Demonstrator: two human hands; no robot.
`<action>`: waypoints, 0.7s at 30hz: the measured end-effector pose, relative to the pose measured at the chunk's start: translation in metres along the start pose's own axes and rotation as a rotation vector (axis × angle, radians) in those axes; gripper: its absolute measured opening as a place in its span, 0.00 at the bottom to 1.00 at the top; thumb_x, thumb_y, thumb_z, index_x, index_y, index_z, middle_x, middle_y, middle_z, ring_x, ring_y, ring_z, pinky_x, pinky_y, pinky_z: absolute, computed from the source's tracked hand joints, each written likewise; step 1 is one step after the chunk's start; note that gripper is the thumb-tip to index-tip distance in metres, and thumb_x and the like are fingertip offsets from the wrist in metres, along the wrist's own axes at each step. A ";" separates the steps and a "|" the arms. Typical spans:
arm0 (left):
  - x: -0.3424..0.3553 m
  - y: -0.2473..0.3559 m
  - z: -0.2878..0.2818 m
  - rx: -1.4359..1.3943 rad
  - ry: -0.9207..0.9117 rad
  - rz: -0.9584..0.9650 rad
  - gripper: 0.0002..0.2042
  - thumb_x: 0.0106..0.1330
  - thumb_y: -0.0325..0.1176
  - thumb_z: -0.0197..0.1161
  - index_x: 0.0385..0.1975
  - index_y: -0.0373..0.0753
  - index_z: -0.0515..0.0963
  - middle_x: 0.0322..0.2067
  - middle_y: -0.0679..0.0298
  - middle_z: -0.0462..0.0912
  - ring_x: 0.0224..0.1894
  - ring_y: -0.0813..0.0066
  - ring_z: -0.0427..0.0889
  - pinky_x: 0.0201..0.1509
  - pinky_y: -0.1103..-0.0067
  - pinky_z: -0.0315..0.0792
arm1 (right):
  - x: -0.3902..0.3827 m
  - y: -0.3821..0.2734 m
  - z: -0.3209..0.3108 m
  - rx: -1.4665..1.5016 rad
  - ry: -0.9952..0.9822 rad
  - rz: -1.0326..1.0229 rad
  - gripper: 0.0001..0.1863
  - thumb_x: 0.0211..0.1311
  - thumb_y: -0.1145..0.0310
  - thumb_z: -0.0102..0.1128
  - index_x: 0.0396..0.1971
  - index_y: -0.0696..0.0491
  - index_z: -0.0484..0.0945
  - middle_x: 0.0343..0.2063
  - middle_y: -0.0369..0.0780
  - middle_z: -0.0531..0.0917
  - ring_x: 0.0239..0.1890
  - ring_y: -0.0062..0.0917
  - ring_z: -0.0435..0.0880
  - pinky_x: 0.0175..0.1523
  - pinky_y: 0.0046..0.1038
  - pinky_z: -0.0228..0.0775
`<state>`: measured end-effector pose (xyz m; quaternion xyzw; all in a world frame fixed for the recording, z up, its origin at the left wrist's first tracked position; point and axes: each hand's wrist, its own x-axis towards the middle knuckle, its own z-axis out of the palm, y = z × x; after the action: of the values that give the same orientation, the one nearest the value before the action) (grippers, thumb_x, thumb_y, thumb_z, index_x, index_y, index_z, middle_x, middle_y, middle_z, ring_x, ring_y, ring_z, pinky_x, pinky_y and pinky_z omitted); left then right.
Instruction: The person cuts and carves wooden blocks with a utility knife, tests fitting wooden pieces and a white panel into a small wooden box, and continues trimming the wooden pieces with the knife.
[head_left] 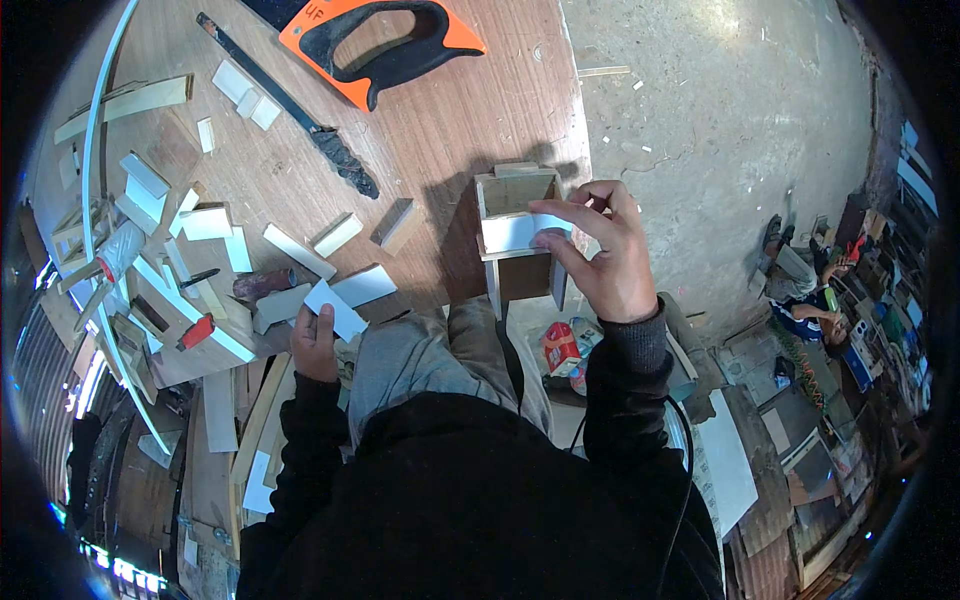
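Observation:
At the table's right edge stands a small wooden box [519,188] with an open top compartment and a lower part with side walls reaching toward me. Across its middle lies a white panel [508,233]. My right hand [607,253] comes in from the right, its thumb and index finger closed on the right end of that panel. Lower left, my left hand [315,345] holds a small white rectangular board [335,310] between thumb and fingers, just over the table's front edge.
An orange and black handsaw [385,45] lies at the back of the wooden table [440,120]. Near it is a dark bar with a wrapped handle [290,105]. Several white-faced offcuts [207,222] are scattered left, beside a red-tipped tool [196,332]. Another person [805,310] sits far right.

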<state>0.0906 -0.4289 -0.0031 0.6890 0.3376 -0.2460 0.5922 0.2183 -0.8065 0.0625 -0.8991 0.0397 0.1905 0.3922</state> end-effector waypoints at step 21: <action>0.003 0.002 -0.005 0.043 0.013 -0.004 0.19 0.70 0.33 0.58 0.56 0.31 0.65 0.40 0.59 0.79 0.37 0.80 0.77 0.41 0.84 0.71 | -0.010 0.025 -0.010 0.272 0.098 0.144 0.21 0.51 0.75 0.69 0.48 0.49 0.82 0.34 0.39 0.80 0.35 0.23 0.78 0.39 0.22 0.69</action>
<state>0.0939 -0.4233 -0.0035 0.7026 0.3373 -0.2498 0.5746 0.2063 -0.8317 0.0550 -0.8408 0.1485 0.1670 0.4931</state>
